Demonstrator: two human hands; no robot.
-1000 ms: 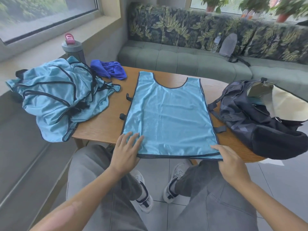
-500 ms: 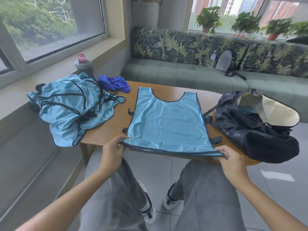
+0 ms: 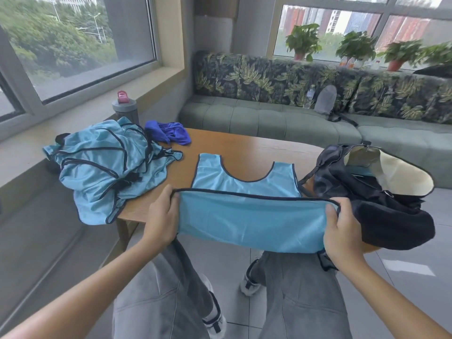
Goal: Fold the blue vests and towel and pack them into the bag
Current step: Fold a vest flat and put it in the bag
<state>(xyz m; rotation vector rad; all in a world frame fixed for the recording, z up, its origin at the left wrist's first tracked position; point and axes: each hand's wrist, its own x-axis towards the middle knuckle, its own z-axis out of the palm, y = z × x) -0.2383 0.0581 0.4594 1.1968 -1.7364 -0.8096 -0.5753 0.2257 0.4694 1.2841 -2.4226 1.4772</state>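
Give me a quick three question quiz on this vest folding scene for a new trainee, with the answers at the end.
1. True or false: the hands grip the bottom hem of the vest, one at each corner.
2. Which lies nearest the pile of unfolded vests? A: the dark blue towel. B: the open bag. C: the potted plants.
3. Fill in: the vest's neckline end rests on the ____ table.

Key
1. True. The left hand and the right hand pinch the hem corners, lifted toward the neckline.
2. A.
3. Wooden.
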